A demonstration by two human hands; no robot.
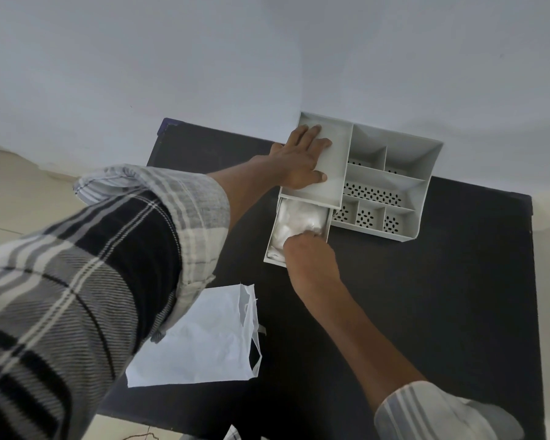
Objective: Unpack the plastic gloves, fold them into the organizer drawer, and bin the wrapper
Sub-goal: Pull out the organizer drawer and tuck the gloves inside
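The thin, crinkled, translucent plastic gloves [299,222] looked almost weightless, limp and slick, the sort of film that springs back up once pressure comes off, so they would best be pressed flat from above with the fingertips and pinched at a folded edge, not by a loose layer. They lay bunched as a pale, glossy wad inside the small grey pull-out plastic drawer [272,246], which stood drawn out toward the person from under the left block of the grey compartmented plastic organizer [426,198], at the far edge of the black table [426,312] against the wall. The right hand [310,252] was curled with its fingers tucked down into the drawer's near right corner, apparently pushing on the gloves; whether it actually pinched them could not be told. The left hand [302,160] lay open and flat on the organizer's top, steadying it. The flat white plastic wrapper [200,341] lay empty-looking on the table nearer the person, not yet binned
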